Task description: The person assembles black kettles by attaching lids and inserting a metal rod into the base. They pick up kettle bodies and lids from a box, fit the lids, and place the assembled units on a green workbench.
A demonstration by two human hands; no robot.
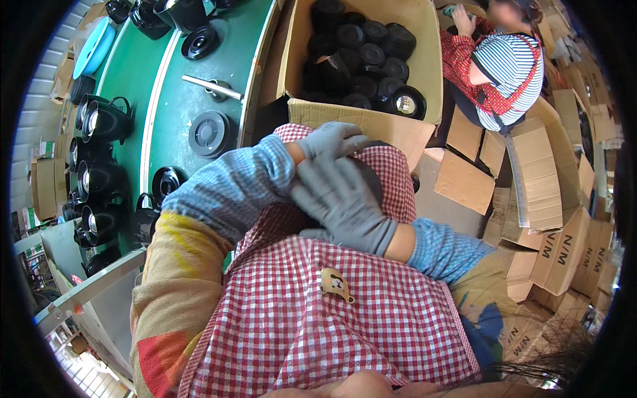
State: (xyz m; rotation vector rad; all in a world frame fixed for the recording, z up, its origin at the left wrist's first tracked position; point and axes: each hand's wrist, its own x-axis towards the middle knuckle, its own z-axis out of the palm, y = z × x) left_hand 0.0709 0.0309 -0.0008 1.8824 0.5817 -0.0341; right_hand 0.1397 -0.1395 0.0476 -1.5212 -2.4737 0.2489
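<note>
A dark, rounded black part rests on my lap, mostly covered by my two grey-gloved hands, so its kind does not show. My left hand lies over its far side with the fingers curled, and seems to hold it there. Spread across the near side, my right hand has its fingers stretched out toward the left wrist. The red-and-white checked apron covers my lap beneath the part.
Ahead stands an open cardboard box of black round parts. The green table at left carries black pots, lids and a black disc. A co-worker sits at far right, near flattened and stacked cartons.
</note>
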